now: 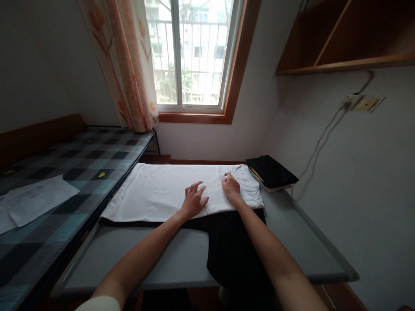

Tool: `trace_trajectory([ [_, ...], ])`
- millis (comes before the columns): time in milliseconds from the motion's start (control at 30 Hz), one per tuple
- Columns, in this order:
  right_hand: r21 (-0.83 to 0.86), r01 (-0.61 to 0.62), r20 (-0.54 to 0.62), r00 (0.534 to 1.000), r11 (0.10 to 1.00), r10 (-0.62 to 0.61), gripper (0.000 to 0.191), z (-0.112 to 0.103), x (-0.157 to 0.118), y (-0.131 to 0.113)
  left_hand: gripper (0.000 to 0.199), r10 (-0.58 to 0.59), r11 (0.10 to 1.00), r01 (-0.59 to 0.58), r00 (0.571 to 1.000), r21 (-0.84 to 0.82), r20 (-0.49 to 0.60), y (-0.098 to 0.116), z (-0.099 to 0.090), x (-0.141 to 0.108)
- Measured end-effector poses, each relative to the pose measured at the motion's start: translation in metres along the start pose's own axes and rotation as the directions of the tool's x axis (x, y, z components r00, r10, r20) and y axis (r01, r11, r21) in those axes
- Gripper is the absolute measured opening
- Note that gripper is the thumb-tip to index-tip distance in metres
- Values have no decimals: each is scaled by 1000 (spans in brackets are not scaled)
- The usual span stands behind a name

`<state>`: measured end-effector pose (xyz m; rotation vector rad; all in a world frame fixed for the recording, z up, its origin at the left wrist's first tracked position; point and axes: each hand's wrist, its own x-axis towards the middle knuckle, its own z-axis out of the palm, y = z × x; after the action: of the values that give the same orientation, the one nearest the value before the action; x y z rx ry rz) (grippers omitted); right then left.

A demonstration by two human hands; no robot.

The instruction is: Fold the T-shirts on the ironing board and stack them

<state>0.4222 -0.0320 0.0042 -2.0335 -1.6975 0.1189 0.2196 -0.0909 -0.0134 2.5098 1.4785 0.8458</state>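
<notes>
A white shirt [155, 185] lies folded lengthwise across the table, its neckline at the right end. Black cloth [227, 250] shows beneath it, with a sleeve-like part reaching over the table's front edge. My left hand [193, 200] rests on the middle of the white fabric, fingers spread and holding nothing. To its right, my right hand [231, 185] is on the fabric near the neckline with its fingers curled; whether they pinch any cloth is too small to tell.
Black folded items [272, 172] sit at the table's back right corner. The grey table [304, 233] meets the right wall, where cables hang from a socket [352, 102]. At left, a checked bed [81, 160] holds papers [39, 198]. A wooden shelf [350, 64] hangs upper right.
</notes>
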Motion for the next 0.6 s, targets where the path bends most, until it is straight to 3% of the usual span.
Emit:
trace_trajectory([
  [100,26,197,37,980,980,-198,38,0,-20,-4,49,183,983,-178,976,-52,120,4,-1,-3],
  [233,-45,400,132,911,916,-391,50,2,-53,8,56,219,976,-210,951,-60,221,2,3,-5],
  [433,-183,421,281,888,889,-363,56,-15,-77,68,60,223,975,-219,947,-43,230,-4,6,-7],
  [533,-184,422,307,883,888,-356,57,-31,-78,103,62,269,963,-261,924,-66,273,-10,-8,-15],
  [600,-145,435,297,876,888,-381,56,-42,-78,124,64,318,948,-298,890,-110,328,-22,-28,-26],
])
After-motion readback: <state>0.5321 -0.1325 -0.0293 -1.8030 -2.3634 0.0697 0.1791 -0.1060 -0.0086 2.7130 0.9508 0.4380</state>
